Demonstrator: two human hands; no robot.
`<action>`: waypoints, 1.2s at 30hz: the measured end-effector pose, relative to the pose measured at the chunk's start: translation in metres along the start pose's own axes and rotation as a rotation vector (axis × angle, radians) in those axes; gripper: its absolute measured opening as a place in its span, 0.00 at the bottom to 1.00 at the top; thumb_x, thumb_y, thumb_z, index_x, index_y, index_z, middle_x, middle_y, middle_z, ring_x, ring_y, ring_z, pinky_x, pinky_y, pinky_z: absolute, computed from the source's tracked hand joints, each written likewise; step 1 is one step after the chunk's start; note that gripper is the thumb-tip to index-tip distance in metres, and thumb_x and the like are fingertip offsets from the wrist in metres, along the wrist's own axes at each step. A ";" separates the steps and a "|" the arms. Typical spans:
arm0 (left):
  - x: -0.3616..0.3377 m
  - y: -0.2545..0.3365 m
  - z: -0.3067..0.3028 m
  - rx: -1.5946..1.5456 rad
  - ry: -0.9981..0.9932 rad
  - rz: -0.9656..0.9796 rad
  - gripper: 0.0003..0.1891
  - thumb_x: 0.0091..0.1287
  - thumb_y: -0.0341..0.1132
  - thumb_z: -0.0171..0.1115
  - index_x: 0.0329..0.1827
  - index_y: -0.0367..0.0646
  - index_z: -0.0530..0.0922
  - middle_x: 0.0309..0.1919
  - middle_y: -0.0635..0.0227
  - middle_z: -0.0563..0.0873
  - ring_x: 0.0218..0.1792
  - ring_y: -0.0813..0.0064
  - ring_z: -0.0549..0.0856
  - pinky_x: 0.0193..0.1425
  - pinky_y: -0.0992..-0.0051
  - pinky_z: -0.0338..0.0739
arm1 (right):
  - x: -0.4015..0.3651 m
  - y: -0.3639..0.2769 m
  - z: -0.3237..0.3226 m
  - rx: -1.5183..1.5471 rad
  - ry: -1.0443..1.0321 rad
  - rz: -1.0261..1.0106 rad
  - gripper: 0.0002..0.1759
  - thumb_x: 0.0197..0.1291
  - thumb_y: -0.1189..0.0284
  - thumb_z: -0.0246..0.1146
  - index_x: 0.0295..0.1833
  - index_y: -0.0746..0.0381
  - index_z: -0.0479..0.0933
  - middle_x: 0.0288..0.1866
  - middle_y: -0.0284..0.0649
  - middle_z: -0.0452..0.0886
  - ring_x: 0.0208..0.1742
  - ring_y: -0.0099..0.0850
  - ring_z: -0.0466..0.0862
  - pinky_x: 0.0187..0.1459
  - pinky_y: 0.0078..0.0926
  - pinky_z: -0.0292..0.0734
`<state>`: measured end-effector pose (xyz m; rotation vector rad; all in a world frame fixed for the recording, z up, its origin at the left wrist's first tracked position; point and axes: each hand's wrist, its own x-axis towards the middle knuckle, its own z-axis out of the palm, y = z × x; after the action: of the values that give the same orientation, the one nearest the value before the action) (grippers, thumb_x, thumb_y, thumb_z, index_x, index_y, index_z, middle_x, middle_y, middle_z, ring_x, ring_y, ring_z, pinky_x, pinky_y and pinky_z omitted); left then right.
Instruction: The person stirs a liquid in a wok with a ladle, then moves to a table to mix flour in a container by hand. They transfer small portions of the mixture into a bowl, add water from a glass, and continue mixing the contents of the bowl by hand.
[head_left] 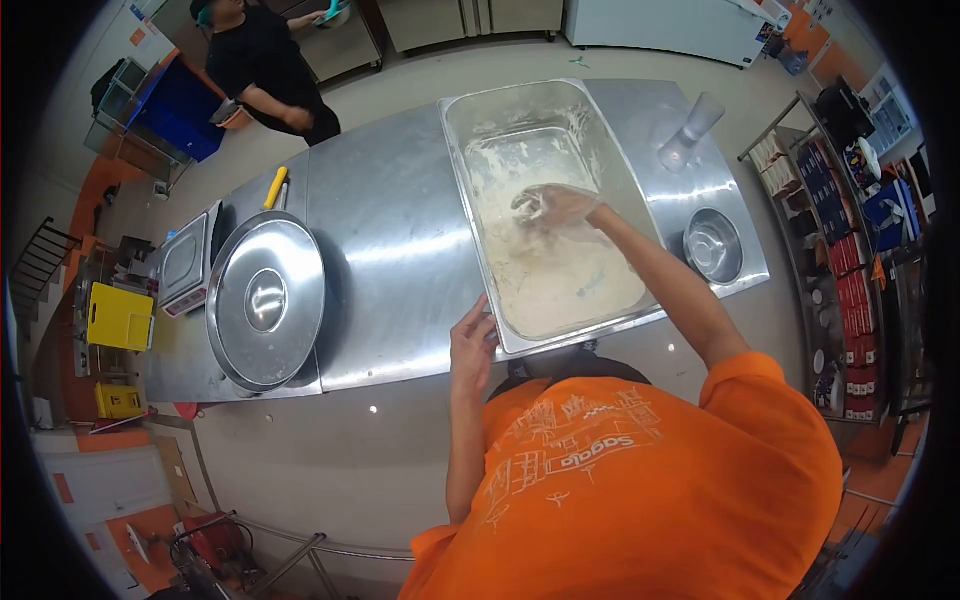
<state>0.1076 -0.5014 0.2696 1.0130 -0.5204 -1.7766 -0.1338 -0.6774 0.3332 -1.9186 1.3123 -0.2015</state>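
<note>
A large rectangular steel pan (465,215) lies on the steel table (390,240), holding pale dough or batter (550,270) smeared over its bottom. My right hand (552,205), in a clear plastic glove, reaches into the middle of the pan with fingers spread on the mixture. My left hand (472,345) rests on the pan's near left corner at the table edge, fingers around the rim.
A big round steel lid (266,300) covers a pot at the table's left, beside a scale (185,262) and a yellow-handled tool (275,187). A small steel bowl (713,245) and a clear plastic cup (690,135) stand to the right. Another person in black (265,65) stands beyond the table.
</note>
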 end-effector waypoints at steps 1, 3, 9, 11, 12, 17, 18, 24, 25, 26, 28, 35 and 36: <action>0.000 0.000 0.000 0.010 0.001 -0.008 0.28 0.67 0.23 0.57 0.71 0.33 0.65 0.41 0.67 0.84 0.46 0.75 0.83 0.53 0.69 0.77 | 0.022 0.022 0.014 -0.017 0.011 -0.059 0.40 0.54 0.48 0.67 0.65 0.65 0.71 0.60 0.50 0.79 0.61 0.43 0.79 0.63 0.34 0.71; 0.001 -0.001 -0.001 0.011 -0.014 -0.003 0.27 0.67 0.23 0.57 0.71 0.33 0.65 0.42 0.67 0.84 0.46 0.75 0.83 0.53 0.69 0.77 | 0.044 0.057 0.060 -0.200 0.070 -0.212 0.42 0.53 0.48 0.68 0.66 0.64 0.69 0.63 0.53 0.76 0.61 0.45 0.78 0.63 0.34 0.71; 0.005 -0.007 -0.012 0.014 -0.039 0.003 0.27 0.67 0.23 0.56 0.71 0.33 0.66 0.45 0.66 0.84 0.47 0.75 0.83 0.53 0.69 0.77 | 0.011 0.010 0.113 -0.508 0.009 -0.117 0.40 0.44 0.57 0.74 0.63 0.62 0.72 0.58 0.57 0.78 0.54 0.51 0.81 0.56 0.42 0.76; 0.006 -0.007 -0.013 0.009 -0.037 -0.006 0.27 0.66 0.23 0.56 0.70 0.33 0.66 0.45 0.66 0.84 0.46 0.75 0.83 0.53 0.70 0.77 | 0.016 0.030 0.110 -0.440 0.033 -0.128 0.36 0.43 0.60 0.73 0.59 0.62 0.74 0.52 0.57 0.80 0.51 0.50 0.82 0.54 0.43 0.76; 0.007 -0.009 -0.016 0.021 -0.033 -0.006 0.27 0.66 0.23 0.57 0.70 0.33 0.66 0.46 0.65 0.84 0.47 0.75 0.83 0.53 0.69 0.78 | 0.019 0.043 0.108 -0.369 0.052 -0.141 0.32 0.43 0.62 0.72 0.56 0.62 0.77 0.46 0.57 0.82 0.49 0.48 0.84 0.52 0.45 0.77; 0.003 0.000 -0.003 -0.007 -0.010 -0.004 0.26 0.67 0.22 0.56 0.69 0.32 0.67 0.39 0.65 0.84 0.38 0.76 0.84 0.44 0.74 0.80 | -0.001 0.046 0.035 -0.194 0.199 0.114 0.29 0.51 0.63 0.70 0.59 0.62 0.76 0.46 0.58 0.82 0.54 0.50 0.81 0.57 0.41 0.75; 0.004 0.000 -0.003 -0.011 -0.013 -0.002 0.26 0.67 0.22 0.56 0.69 0.32 0.67 0.41 0.65 0.84 0.38 0.75 0.84 0.44 0.74 0.81 | -0.008 0.045 0.020 -0.096 0.146 0.120 0.30 0.52 0.64 0.69 0.61 0.62 0.75 0.51 0.56 0.81 0.56 0.49 0.80 0.58 0.39 0.75; 0.003 0.002 -0.001 -0.042 -0.021 -0.013 0.26 0.68 0.21 0.55 0.70 0.31 0.65 0.48 0.60 0.84 0.41 0.74 0.85 0.44 0.72 0.81 | -0.017 0.050 -0.022 -0.309 0.070 -0.054 0.34 0.50 0.63 0.71 0.63 0.63 0.72 0.59 0.54 0.77 0.62 0.48 0.75 0.62 0.39 0.70; 0.004 0.001 -0.003 -0.046 -0.026 -0.011 0.26 0.68 0.21 0.55 0.70 0.31 0.65 0.49 0.59 0.84 0.41 0.74 0.85 0.44 0.72 0.81 | -0.018 0.042 -0.026 -0.313 0.032 -0.013 0.32 0.51 0.63 0.70 0.62 0.62 0.73 0.58 0.54 0.77 0.61 0.49 0.75 0.62 0.39 0.69; 0.004 0.000 -0.006 -0.048 -0.026 -0.013 0.26 0.68 0.21 0.55 0.70 0.31 0.65 0.49 0.59 0.84 0.41 0.74 0.85 0.44 0.72 0.81 | -0.018 0.037 -0.028 -0.317 -0.006 0.028 0.31 0.52 0.64 0.69 0.61 0.61 0.73 0.58 0.53 0.78 0.60 0.49 0.76 0.62 0.40 0.69; 0.006 -0.002 -0.009 0.007 -0.058 -0.015 0.28 0.66 0.23 0.56 0.71 0.31 0.65 0.54 0.60 0.82 0.51 0.71 0.82 0.56 0.66 0.77 | -0.019 0.049 -0.026 -0.314 0.039 -0.043 0.29 0.53 0.63 0.68 0.60 0.61 0.74 0.56 0.53 0.78 0.59 0.50 0.76 0.61 0.40 0.70; 0.006 -0.003 -0.009 -0.035 -0.065 0.008 0.27 0.67 0.22 0.55 0.70 0.31 0.65 0.48 0.60 0.85 0.40 0.74 0.85 0.45 0.72 0.81 | -0.020 0.051 -0.028 -0.480 0.047 -0.111 0.26 0.52 0.65 0.69 0.56 0.64 0.76 0.49 0.52 0.81 0.52 0.51 0.80 0.56 0.42 0.73; 0.006 -0.003 -0.007 -0.041 -0.041 0.001 0.27 0.67 0.22 0.55 0.70 0.31 0.65 0.46 0.61 0.85 0.40 0.75 0.85 0.45 0.73 0.80 | -0.018 0.055 -0.028 -0.481 0.047 -0.108 0.26 0.52 0.65 0.69 0.56 0.64 0.76 0.49 0.52 0.81 0.52 0.51 0.80 0.56 0.42 0.73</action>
<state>0.1111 -0.5048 0.2616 0.9492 -0.5077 -1.8036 -0.1964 -0.6848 0.3208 -2.4019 1.3778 0.0208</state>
